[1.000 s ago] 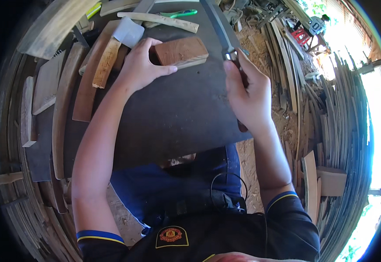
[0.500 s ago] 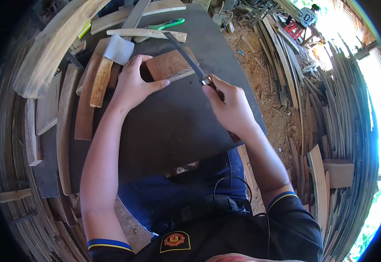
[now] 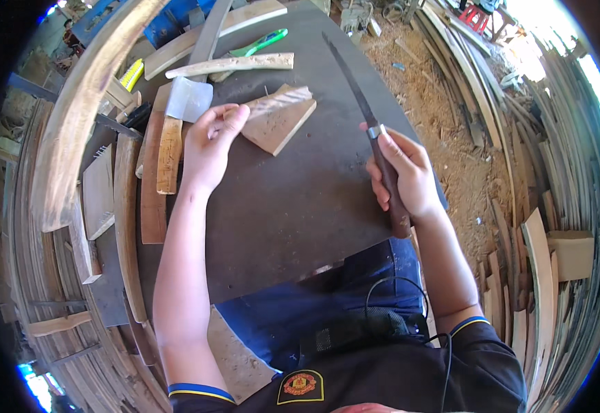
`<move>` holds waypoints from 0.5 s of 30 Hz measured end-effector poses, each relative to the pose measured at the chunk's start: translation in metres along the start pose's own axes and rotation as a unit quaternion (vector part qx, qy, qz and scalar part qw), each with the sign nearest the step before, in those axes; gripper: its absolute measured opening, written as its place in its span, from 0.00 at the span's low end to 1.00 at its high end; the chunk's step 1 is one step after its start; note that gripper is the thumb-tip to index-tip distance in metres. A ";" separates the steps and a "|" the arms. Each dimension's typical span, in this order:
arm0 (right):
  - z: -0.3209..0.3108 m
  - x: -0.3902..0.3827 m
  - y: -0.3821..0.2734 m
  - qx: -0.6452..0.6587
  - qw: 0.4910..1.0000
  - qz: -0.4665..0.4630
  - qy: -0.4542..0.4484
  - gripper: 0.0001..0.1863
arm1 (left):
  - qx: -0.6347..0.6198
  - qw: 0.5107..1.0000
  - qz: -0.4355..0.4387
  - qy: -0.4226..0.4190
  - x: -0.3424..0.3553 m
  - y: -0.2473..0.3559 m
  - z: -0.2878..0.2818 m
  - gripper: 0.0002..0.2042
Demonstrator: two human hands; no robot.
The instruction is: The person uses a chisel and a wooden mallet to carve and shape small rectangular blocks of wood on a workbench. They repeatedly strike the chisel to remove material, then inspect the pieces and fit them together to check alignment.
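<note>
My left hand [image 3: 210, 141], its fingers curled, grips the left end of a short wooden block [image 3: 279, 131]. The block is turned on the dark tabletop [image 3: 293, 199], and slanting dark stripes mark its upper edge. In my right hand [image 3: 406, 172] is a wooden-handled tool [image 3: 355, 86] with a narrow, dark, tapering blade and a metal collar. Whether it is a file or a saw I cannot tell. Its blade points up and away, apart from the block. Beside my left hand lies a hatchet-like tool with a wide metal head [image 3: 188, 100] and a rough wooden handle [image 3: 169, 155].
Beyond the block lie a pale wooden strip [image 3: 234, 65] and a green-handled brush [image 3: 262, 43]. Curved timber [image 3: 100, 110] and a notched board [image 3: 98, 189] crowd the left. Shavings cover the ground [image 3: 444, 172] at right, beside stacked wooden strips [image 3: 561, 158].
The tool has moved right and away from the block, its blade now pointing more steeply forward. The block has been turned, and my left hand's spread grip has become a curled one at its end.
</note>
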State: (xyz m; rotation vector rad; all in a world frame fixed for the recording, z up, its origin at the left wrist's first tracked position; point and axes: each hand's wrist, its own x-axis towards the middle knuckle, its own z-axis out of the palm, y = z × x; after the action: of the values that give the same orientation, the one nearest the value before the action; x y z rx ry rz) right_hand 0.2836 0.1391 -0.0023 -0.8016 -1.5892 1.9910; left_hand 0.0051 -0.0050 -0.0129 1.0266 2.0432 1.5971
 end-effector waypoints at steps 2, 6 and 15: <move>-0.002 -0.001 0.000 0.018 1.000 0.002 -0.013 0.25 | -0.007 1.000 0.000 0.011 -0.003 -0.001 0.002 0.29; -0.004 -0.001 0.002 0.012 1.000 -0.001 -0.028 0.26 | 0.014 1.000 0.004 0.023 -0.001 0.001 0.007 0.29; 0.005 -0.002 0.002 -0.025 1.000 -0.014 0.006 0.26 | 0.079 0.996 0.024 0.038 0.002 -0.003 0.009 0.34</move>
State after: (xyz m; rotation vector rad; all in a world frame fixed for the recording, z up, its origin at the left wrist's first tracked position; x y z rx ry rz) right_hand 0.2819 0.1339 -0.0031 -0.8035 -1.6409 1.9306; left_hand 0.0091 0.0024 -0.0186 1.0917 2.2417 1.5393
